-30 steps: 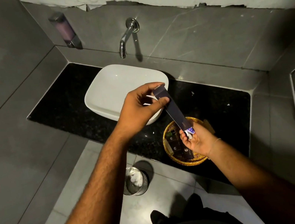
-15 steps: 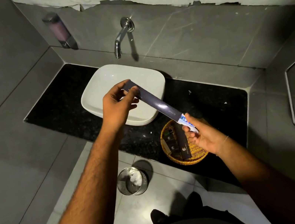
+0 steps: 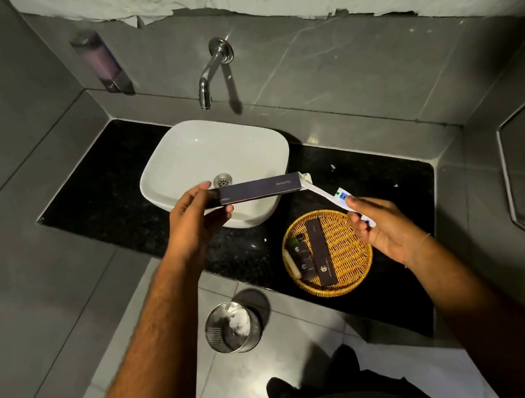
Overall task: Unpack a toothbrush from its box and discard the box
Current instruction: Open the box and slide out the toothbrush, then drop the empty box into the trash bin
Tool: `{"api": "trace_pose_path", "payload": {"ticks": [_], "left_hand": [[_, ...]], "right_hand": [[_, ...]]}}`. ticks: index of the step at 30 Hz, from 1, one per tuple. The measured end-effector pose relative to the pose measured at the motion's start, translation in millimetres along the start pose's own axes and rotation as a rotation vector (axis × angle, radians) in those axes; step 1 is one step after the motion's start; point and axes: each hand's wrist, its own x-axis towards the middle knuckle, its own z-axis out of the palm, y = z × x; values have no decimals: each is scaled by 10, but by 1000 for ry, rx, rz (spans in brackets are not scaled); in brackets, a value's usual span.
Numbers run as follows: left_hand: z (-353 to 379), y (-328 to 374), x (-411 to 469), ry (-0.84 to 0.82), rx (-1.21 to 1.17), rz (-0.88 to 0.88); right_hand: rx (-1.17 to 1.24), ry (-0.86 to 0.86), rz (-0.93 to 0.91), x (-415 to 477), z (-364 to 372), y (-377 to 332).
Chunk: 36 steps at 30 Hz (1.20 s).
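A long dark box [image 3: 257, 188] marked "Dental Kit" lies level over the front of the white sink [image 3: 177, 157]. My left hand [image 3: 197, 222] grips its left end. The box's right end is open, and a white wrapped toothbrush [image 3: 324, 192] sticks out of it at a slant. My right hand [image 3: 380, 226] pinches the wrapper's far end, where there is blue and green print, above the wicker tray [image 3: 348, 243].
The wicker tray on the black counter [image 3: 108, 197] holds another dark box [image 3: 320, 246] and small dark bottles [image 3: 300, 256]. A metal mesh bin [image 3: 232, 327] stands on the floor below the counter. A tap [image 3: 209, 68] and a soap dispenser [image 3: 101, 62] are on the wall.
My left hand swung the box from steep to level and moved it left. My right hand drew away to the right, and the wrapped toothbrush came further out of the box.
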Motion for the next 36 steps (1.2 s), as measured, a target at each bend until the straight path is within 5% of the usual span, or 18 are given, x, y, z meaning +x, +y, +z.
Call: {"api": "trace_pose_path", "payload": {"ticks": [12,21,29,36], "left_hand": [[-42,-491,-98,-19,79,-216],[-564,-928,-248,10,-208,-404],[-1235,-1744,-608,395,-146,-593],[-1754,-2533,-645,551,-97,-770]], "right_hand": [[41,60,-35,-14,-121,54],[-42,49,-45,-6,90,108],[-222,17,38,173,566,718],[-322,18,118,395,956,1506]]}}
